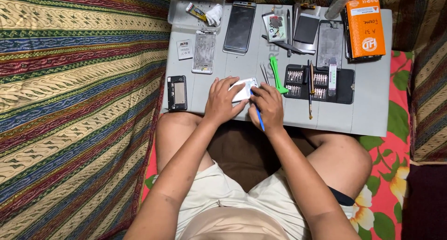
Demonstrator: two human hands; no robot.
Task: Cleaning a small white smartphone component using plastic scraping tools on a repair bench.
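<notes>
A white phone (pixel 244 88) lies on the grey work mat (pixel 372 109) near its front edge. My left hand (pixel 222 100) presses down on the phone's left side and holds it. My right hand (pixel 267 107) grips a thin blue tool (pixel 259 121) whose tip meets the phone's right edge. Two thin metal tweezers (pixel 264 74) and a green pry tool (pixel 276 75) lie just behind my right hand.
A black screwdriver bit case (pixel 344 88) sits to the right, an orange box (pixel 368 28) at the back right. Phone frames (pixel 204 51), a dark phone (pixel 239 27), a black part (pixel 177 92) and a clear tray (pixel 179 9) fill the mat's left and back. Patterned cloth (pixel 70 105) surrounds it.
</notes>
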